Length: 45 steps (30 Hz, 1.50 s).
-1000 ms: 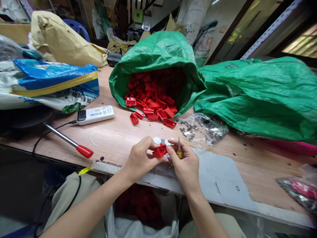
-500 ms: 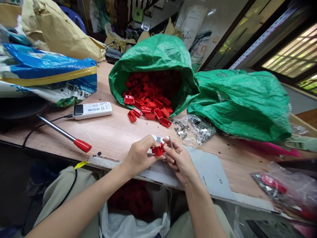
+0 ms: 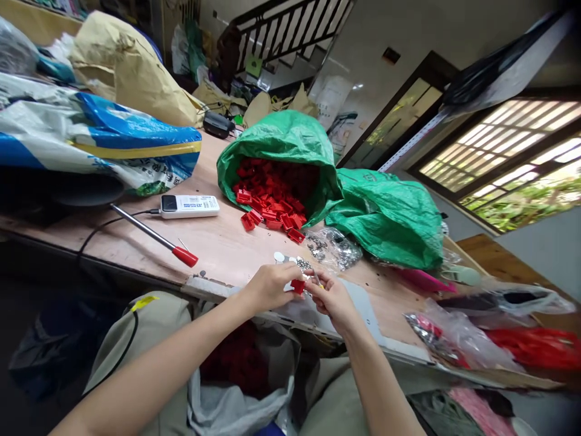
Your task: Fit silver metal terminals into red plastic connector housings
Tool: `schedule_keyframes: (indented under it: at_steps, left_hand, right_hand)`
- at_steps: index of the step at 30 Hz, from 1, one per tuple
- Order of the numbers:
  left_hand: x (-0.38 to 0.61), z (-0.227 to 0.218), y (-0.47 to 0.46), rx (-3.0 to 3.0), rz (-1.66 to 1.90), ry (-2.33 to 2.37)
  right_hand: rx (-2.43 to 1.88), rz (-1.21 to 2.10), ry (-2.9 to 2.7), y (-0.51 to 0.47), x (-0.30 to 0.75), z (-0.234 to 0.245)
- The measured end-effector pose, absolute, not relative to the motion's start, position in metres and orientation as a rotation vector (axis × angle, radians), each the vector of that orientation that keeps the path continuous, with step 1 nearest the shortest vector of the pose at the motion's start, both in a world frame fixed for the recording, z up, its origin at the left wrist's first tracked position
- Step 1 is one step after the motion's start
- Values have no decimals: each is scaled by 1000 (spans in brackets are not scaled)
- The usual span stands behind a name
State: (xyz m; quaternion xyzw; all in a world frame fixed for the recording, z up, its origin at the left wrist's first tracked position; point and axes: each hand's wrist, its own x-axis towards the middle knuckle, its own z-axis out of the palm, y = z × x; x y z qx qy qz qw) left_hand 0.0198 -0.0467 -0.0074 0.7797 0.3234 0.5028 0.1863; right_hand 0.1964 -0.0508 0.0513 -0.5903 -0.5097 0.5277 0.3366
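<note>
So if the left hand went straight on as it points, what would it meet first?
The left hand would probably meet the right hand, just past the small red part both pinch; depth is unclear.

Assembly workshop: green sack [image 3: 281, 136] spilling red parts [image 3: 271, 197] (loose, heaped) onto workbench [image 3: 218, 245].

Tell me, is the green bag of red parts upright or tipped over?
Tipped over: the green bag lies on its side, and red parts spill onto the table.
</note>
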Motion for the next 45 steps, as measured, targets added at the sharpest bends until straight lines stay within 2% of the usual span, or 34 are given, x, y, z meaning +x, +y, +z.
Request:
schedule_keyframes:
  at_steps: [10, 15, 22, 31, 45]
  left_hand:
    - [13, 0, -47, 1992, 1414, 818]
    - [5, 4, -51, 1985, 1174, 760]
    - [1, 0, -52, 2029, 942, 810]
    - [2, -1, -53, 1984, 877, 820]
    - [3, 0, -51, 2022, 845, 817]
  right_hand:
    - [-1478, 1479, -1276, -60, 197, 45]
    - [-1486, 1401, -1302, -72, 213, 43]
    - [-1616, 1255, -1734, -106, 225, 33]
    - [-1492, 1196, -1771, -104, 226, 17]
    - [-1514, 1158, -1879, -97, 225, 21]
